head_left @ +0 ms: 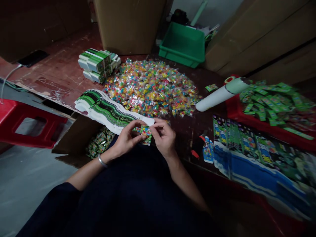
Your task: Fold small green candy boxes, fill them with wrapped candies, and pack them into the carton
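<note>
Between my two hands, at the table's front edge, is a small green printed candy box (146,131) with a white flap near its top. My left hand (128,140) is closed on its left side, thumb across the front. At the upper right of the box, my right hand (164,136) pinches the edge with thumb and fingers. Just beyond lies a long fanned row of flat green and white cartons (106,110). Behind that spreads a heap of clear bags of colourful candies (153,87).
Banded carton stacks (95,62) stand at the back left, a green bin (182,44) behind the heap. A white roll (222,93) lies right, near green packets (271,98) and blue-green printed sheets (259,148). Below left sits a cardboard box (71,138) of filled packs, beside a red stool (27,123).
</note>
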### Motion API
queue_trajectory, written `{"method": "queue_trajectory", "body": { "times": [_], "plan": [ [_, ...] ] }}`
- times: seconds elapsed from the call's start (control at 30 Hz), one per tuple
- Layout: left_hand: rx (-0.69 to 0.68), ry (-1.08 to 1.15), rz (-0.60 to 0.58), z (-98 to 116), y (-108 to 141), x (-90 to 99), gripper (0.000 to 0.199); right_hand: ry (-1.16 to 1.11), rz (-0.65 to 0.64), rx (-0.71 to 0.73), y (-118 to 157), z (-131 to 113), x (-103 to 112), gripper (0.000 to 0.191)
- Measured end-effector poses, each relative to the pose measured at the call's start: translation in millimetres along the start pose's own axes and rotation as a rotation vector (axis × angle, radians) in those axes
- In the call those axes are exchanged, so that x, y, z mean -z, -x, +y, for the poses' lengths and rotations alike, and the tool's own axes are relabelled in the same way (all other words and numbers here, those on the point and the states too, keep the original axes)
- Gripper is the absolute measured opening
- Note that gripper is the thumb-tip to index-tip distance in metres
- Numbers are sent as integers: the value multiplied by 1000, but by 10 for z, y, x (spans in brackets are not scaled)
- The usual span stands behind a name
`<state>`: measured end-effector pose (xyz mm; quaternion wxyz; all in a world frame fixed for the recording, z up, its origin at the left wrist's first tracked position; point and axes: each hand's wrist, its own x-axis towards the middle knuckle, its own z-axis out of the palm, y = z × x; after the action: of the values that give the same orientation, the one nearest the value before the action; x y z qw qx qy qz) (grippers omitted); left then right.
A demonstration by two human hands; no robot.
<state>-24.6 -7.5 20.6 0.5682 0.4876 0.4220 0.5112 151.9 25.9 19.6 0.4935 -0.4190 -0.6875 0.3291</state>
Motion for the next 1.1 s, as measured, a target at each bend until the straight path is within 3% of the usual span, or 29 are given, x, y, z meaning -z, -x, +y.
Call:
{"method": "queue_trajectory", "body": {
  "times": [0.17, 0.33, 0.5, 0.6, 0.7, 0.83, 0.97, 1.1],
  "plan": [
    [15, 115, 42, 31, -5, -32, 54, -202, 76, -60, -69, -64, -44, 25],
    [-61, 12, 39, -2, 8, 8, 51, -238, -77, -180, -199, -133, 23, 27],
    [-121, -121, -22, -4, 13, 79, 50, -268, -139, -316, -309, -93, 112, 24],
    [-110, -141, -62, 33, 38, 95, 54, -243, -145, -295, -339, -84, 135, 22],
    [-86, -156, -87, 47, 62, 95, 60, -160, -142, -185, -318, -126, 120, 21],
    [-69, -184, -68, 49, 56, 117, 45, -54, -104, 20, -228, -198, 95, 24],
    [-54, -307, -154, 247, 43, 406, 40, -52, -236, 57, -150, -122, 125, 15],
    [60, -804, -245, 600, 107, 1017, 30, 136, -371, 45, -78, 129, 102, 46]
  ]
}}
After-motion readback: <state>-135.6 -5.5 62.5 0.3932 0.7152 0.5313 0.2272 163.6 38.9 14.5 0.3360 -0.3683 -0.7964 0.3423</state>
